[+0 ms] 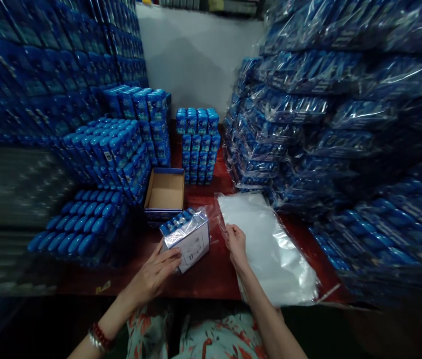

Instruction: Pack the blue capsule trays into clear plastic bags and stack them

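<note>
A tray box (193, 245) of blue bottles, in clear plastic, is tilted on its side with a printed white face toward me. My left hand (158, 271) holds it by its near left end, fingers lying along the printed face. My right hand (236, 242) is closed in a pinch on clear plastic film at the left edge of a stack of clear plastic bags (261, 239). Whether that film belongs to the stack or to the wrapping of the box I cannot tell. Behind the tray box stands an open cardboard tray (165, 189) with nothing in it.
Blocks of small blue bottles (79, 219) stand at the left, with taller stacks behind. Another pile of blue packs (199, 149) stands at the back middle. Plastic-wrapped packs (293, 109) rise high along the right. The red table (211, 279) ends just before my lap.
</note>
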`<state>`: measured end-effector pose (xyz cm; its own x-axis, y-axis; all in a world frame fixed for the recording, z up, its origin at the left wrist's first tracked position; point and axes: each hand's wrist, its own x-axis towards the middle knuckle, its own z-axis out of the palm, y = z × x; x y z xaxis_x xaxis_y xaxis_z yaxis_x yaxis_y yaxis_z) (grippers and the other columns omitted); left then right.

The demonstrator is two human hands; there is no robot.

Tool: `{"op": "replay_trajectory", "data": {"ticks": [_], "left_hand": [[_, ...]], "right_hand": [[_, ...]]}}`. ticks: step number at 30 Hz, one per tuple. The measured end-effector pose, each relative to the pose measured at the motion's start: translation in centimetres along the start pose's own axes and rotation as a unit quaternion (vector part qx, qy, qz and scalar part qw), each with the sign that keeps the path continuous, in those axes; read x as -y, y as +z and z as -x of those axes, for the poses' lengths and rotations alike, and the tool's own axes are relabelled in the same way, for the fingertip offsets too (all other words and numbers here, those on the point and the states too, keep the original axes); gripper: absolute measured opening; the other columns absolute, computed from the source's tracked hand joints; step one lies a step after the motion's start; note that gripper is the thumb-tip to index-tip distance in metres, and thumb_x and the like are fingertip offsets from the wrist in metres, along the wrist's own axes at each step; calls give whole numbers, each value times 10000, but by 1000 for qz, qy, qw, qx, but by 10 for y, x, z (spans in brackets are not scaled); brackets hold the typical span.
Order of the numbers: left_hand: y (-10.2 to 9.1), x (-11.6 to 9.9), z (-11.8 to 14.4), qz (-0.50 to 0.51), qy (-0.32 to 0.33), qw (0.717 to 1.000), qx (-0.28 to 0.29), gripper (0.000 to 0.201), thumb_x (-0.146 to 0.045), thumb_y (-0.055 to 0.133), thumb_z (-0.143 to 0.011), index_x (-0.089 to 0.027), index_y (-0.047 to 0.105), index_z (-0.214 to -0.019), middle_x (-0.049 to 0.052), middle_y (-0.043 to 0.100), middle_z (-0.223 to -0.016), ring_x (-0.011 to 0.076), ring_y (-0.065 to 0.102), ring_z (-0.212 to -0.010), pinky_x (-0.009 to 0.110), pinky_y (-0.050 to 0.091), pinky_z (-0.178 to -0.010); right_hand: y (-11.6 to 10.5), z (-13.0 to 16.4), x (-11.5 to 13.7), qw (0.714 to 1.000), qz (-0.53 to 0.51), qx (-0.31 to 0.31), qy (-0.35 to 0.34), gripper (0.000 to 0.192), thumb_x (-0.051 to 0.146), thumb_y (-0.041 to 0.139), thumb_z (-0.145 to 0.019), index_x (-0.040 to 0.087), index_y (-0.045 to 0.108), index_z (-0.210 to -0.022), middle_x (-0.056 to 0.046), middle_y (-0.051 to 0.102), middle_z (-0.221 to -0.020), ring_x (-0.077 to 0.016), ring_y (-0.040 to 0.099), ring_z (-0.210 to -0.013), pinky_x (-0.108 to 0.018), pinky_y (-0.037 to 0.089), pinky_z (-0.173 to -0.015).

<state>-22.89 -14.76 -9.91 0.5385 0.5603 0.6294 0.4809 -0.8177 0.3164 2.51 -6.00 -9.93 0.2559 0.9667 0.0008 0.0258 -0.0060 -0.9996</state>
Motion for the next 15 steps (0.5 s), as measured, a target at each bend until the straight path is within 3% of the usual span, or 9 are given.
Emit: {"op": "replay_trajectory", "data": {"ticks": [4, 7, 11, 13, 15], "left_hand": [[1, -3, -7, -23, 22, 999, 15, 487, -65, 386, -904, -154, 346, -1381, 139, 679, -1094, 209, 497, -1229, 553, 247, -1094], [-3, -5, -13, -32, 20, 999, 25, 514, -40, 393, -881, -140, 343, -1383, 146, 672, -1104, 211, 481, -1242, 529, 259, -1098], [-7, -4, -11, 5, 6, 999, 32, 528, -106, 413, -846, -168, 373, -1369, 141, 658, -1121, 254, 511, -1204, 563, 259, -1087], [-5, -6, -10, 58, -22, 997, -42, 458, -208, 408, -852, -198, 442, -1308, 118, 657, -1085, 266, 566, -1114, 572, 298, -1061], [2, -10, -13, 97, -85, 976, -173, 360, -281, 413, -855, -220, 524, -1192, 86, 634, -1051, 257, 583, -1044, 550, 347, -1032]], "right_hand": [[-2, 2, 1, 995, -74, 38, 53, 485, 685, 359, -771, 212, 464, -798, 97, 365, -505, -55, 159, -365, -200, 112, -358], [-2, 1, 10, 980, -147, 108, 76, 565, 723, 343, -764, 225, 481, -991, 58, 489, -665, -46, 207, -373, -192, 88, -356], [13, -1, 13, 980, -122, 148, 57, 405, 589, 605, -697, 200, 503, -741, 69, 420, -629, -42, 254, -435, -181, 145, -384], [23, -1, 9, 979, -119, 153, 64, 397, 569, 616, -698, 198, 478, -667, 78, 354, -569, -54, 251, -449, -184, 169, -397], [28, 0, 6, 978, -109, 164, 69, 397, 588, 583, -718, 203, 495, -677, 78, 339, -539, -66, 246, -452, -190, 171, -400]]}}
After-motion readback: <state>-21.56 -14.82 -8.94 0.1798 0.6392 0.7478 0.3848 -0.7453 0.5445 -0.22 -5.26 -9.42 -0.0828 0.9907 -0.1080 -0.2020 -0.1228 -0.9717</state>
